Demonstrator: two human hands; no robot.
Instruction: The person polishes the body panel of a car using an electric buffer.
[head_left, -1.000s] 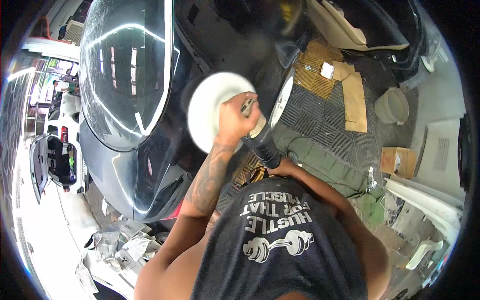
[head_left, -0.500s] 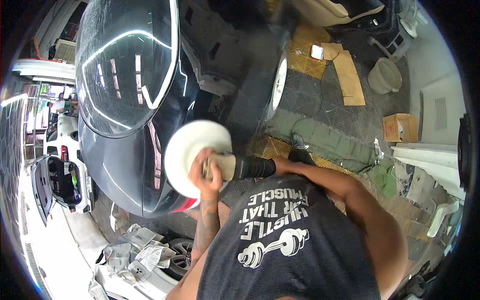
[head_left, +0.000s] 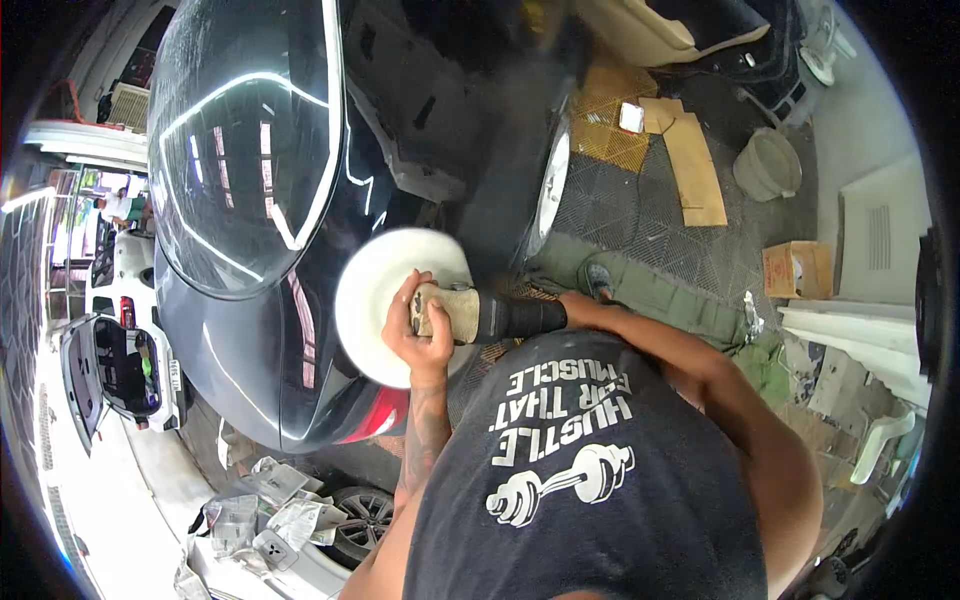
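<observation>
I hold a polisher (head_left: 490, 318) with a big round white pad (head_left: 370, 290), a worn beige head and a dark body. My left hand (head_left: 418, 325) is closed around the polisher's head, with the thumb over its top. At the rear end of the tool's body, my right hand (head_left: 585, 309) is closed, its fingers partly hidden. The pad lies over the rear corner of a dark, shiny car (head_left: 235, 355), near its red tail light (head_left: 380, 412). Whether the pad touches the paint, I cannot tell.
A white car (head_left: 130, 350) stands at the left with its tailgate up. Newspaper (head_left: 290, 515) covers part of a white car at lower left. To the right are flattened cardboard (head_left: 692, 165), a bucket (head_left: 768, 165), a cardboard box (head_left: 797, 270) and green cloth (head_left: 650, 280) on the floor.
The polisher, with both hands still on it, has shifted slightly right in view. The head and left hand look sharper now. The view has also turned a little.
</observation>
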